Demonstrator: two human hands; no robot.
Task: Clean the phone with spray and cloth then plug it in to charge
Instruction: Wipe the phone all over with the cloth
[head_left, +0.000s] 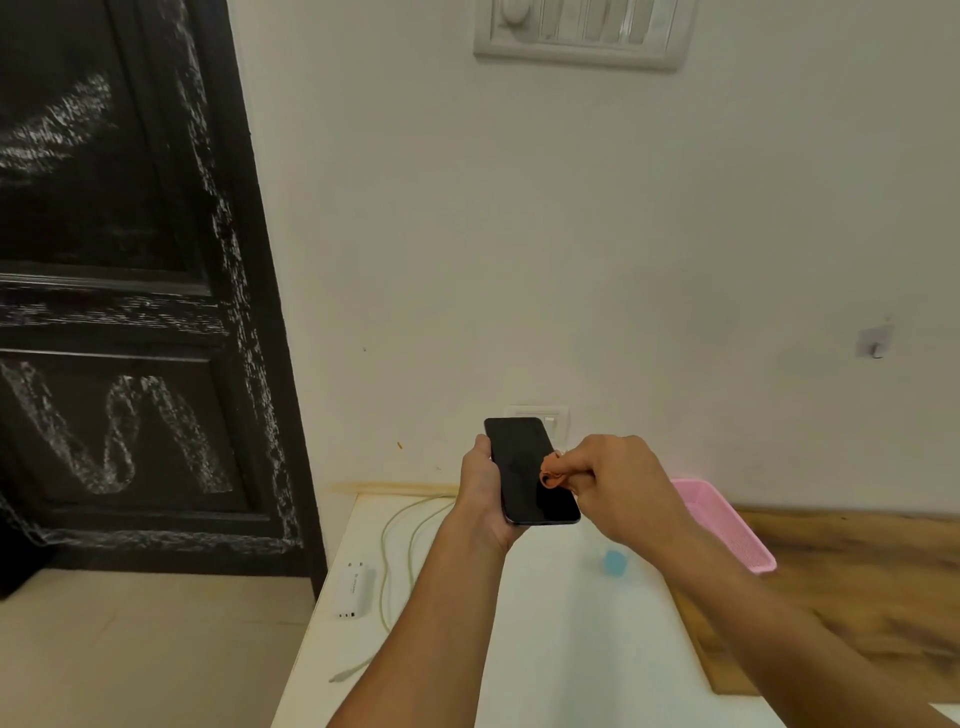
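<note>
Head view — phone cleaning over a white table (545, 649).
Left hand (480, 491) closed around a black slab phone (530, 470), screen up, held above the table; right hand (615, 483) pinches a bunched orange cloth (551, 470) against the glass. On the table — white charger brick (356, 590), pale green cable (400, 540).

Lighting is soft, even and moderately dim, with a warm grey cast on the wall (623, 234). No hard shadows or glare appear; the phone (527, 470) screen reads uniformly black. Wide-angle distortion bends the door (130, 286) frame and tilts the table (545, 649) edges. Overall sharpness is low; door highlights look smeared and blocky.
</note>
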